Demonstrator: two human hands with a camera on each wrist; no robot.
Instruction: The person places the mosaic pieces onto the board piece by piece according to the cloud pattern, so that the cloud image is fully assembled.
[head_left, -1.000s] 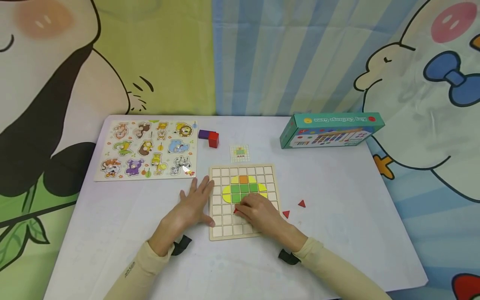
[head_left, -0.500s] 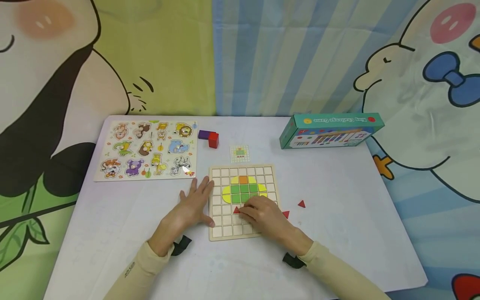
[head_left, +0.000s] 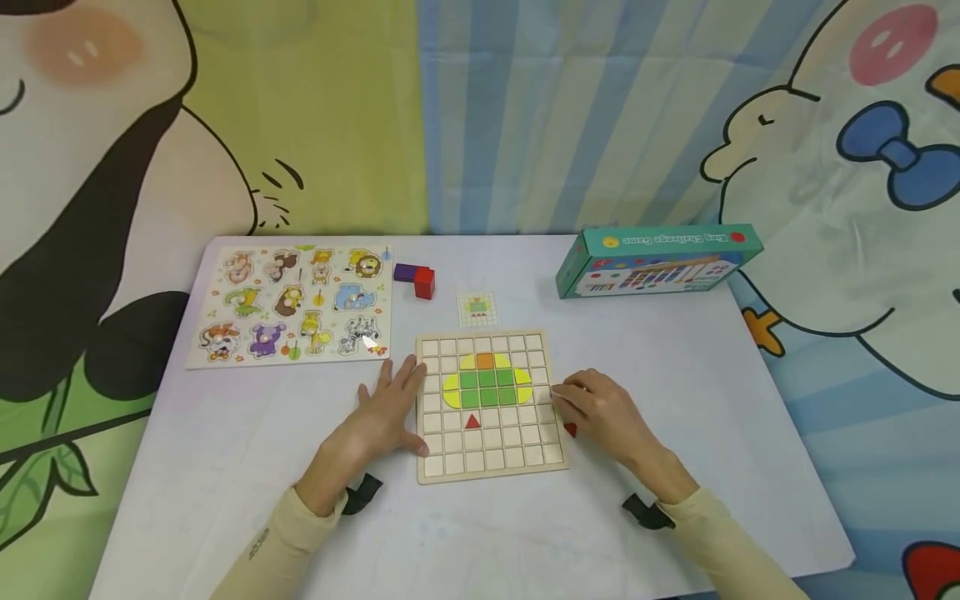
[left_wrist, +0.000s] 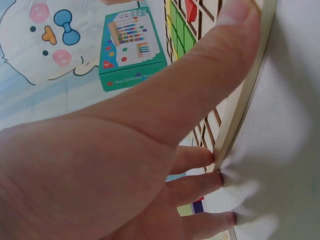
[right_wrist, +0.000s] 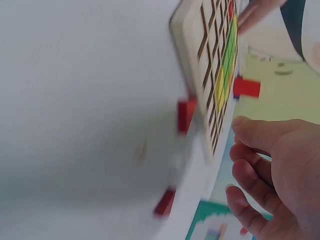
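Note:
My left hand [head_left: 381,412] rests with spread fingers along the left edge of a wooden grid board [head_left: 450,462], the thumb over its rim in the left wrist view. Green squares [head_left: 487,387], an orange square [head_left: 485,361] and yellow rounded pieces [head_left: 452,390] sit in the board's cells. One red triangle [head_left: 472,422] lies in a cell below them. My right hand [head_left: 607,417] hovers by the board's right edge, fingers loosely bent and holding nothing. Under it is a second red triangle [head_left: 571,430]. A third red triangle [right_wrist: 165,202] shows in the right wrist view, hidden by the hand from above.
Behind the board lies a small pattern card [head_left: 477,308]. Red [head_left: 424,283] and purple [head_left: 407,272] blocks stand beside an animal puzzle board [head_left: 292,304] at the back left. A green game box [head_left: 660,260] occupies the back right of the white table [head_left: 480,542].
My right hand has let go of the red triangle in the board's cell and moved right, off the board to its right edge. The left hand keeps its place.

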